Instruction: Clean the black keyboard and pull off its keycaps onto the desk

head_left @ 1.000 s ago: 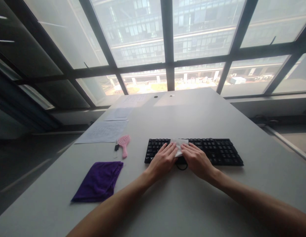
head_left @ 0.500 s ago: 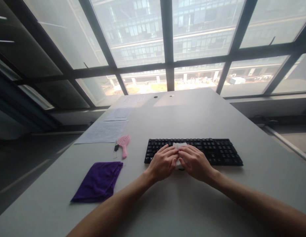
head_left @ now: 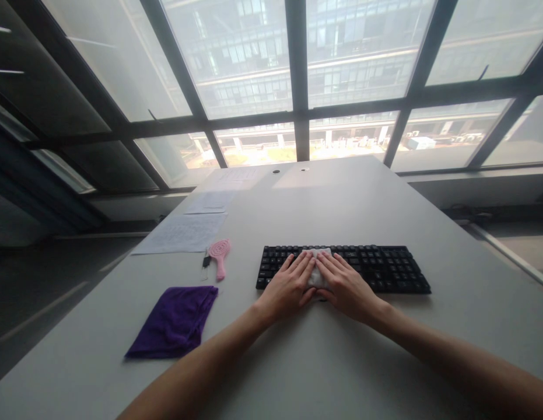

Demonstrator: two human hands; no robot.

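Note:
A black keyboard (head_left: 380, 268) lies across the middle of the grey table (head_left: 332, 198). A small white wipe (head_left: 318, 265) sits on its keys, left of centre. My left hand (head_left: 291, 284) and my right hand (head_left: 343, 283) lie side by side on the wipe, fingers stretched flat and pressing it onto the keys. Most of the wipe is hidden under the fingers.
A folded purple cloth (head_left: 175, 321) lies at the near left. A pink hairbrush (head_left: 219, 255) and a small black clip (head_left: 205, 263) sit beyond it. Sheets of paper (head_left: 184, 233) lie along the left edge. Large windows stand behind the table.
Both hands curled back toward me with the wipe half a second ago, then stretched forward again; the fingers now lie flat on it farther up the keys.

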